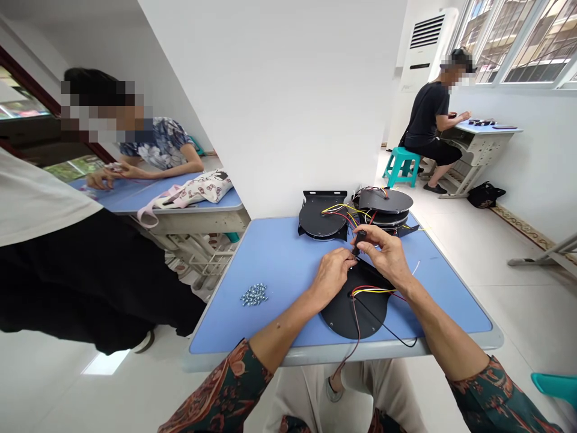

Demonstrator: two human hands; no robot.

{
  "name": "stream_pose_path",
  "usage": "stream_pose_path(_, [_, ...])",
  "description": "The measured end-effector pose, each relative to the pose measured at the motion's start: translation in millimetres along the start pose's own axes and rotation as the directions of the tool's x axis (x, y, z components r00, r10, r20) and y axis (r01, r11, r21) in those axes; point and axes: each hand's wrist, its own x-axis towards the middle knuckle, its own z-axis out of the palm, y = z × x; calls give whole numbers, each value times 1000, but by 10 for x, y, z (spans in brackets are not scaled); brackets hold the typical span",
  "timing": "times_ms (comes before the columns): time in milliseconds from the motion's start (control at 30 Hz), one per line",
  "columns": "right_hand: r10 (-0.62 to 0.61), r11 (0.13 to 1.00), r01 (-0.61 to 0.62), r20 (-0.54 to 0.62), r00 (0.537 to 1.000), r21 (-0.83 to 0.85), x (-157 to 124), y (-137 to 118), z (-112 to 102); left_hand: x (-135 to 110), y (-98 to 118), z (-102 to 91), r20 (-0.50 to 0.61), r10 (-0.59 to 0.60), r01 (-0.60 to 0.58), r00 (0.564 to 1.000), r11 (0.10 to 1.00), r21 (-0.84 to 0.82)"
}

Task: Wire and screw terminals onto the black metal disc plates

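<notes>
Pinching a small black part (359, 242) in the right hand (383, 254), left hand (331, 278) fingertips also gripping its lower end, above a wired black disc (347, 314); more discs (385, 201) sit beyond the hands, screws (253, 294) left.

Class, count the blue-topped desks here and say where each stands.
3. The nearest desk is directly ahead, against the wall; a second desk is left of that wall; a third desk stands far right under the windows. Others may be hidden.

The left arm (288, 325) and right arm (437, 319) reach forward, and the left hand (331, 278) and right hand (383, 252) are very close, both bent for small work.
</notes>
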Motion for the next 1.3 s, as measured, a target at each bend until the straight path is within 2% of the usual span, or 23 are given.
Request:
stream_pose_path(167, [-18, 998, 16, 38, 999, 54, 23, 17, -16, -18, 9, 24, -5, -6, 6, 1000, 1000, 31])
stream_pose_path(300, [-38, 983, 16, 118, 992, 182, 71, 53, -66, -11, -4, 24, 23, 20, -21, 1000, 1000, 24])
stream_pose_path(400, [-27, 962, -31, 206, 978, 271, 99, 67, -93, 0, -2, 12, 29, 15, -15, 999, 1000, 2])
stream_pose_path(500, [-29, 954, -48, 251, 968, 296, 95, 51, -97, 7, 4, 2, 20, 8, -8, 1000, 1000, -6])
stream_pose_path(600, [-29, 977, -16, 207, 978, 213, 76, 1, -99, 10, -2, 8, 14, 1, -1, 1000, 1000, 2])
stream_pose_path(767, [32, 991, -20, 88, 996, -129, 165, -116, -138, 17, -22, 34, -8, 22, -22, 1000, 1000, 13])
stream_pose_path(867, [66, 967, -33, 126, 990, -251, 297, -172, -144, 19, -17, 30, -8, 9, -9, 1000, 1000, -3])
stream_pose_path(967, [72, 973, -31, 177, 982, -228, 371, -172, -106, 18, -13, 28, -12, -23, 23, 1000, 999, -38])
stream_pose_path(1100, [55, 997, -52, 47, 997, -60, 292, -56, -34, 16, -39, 57, -31, -20, 19, 999, 999, -37])
stream_pose_path(1167, [35, 999, -36, -17, 999, -30, 220, 6, -12, 12, -54, 72, -36, 5, -6, 999, 1000, -24])
stream_pose_path(1300, [-2, 1000, 2, -29, 1000, -17, 141, 32, 4, 7, -46, 57, -32, 3, -4, 999, 1000, -30])
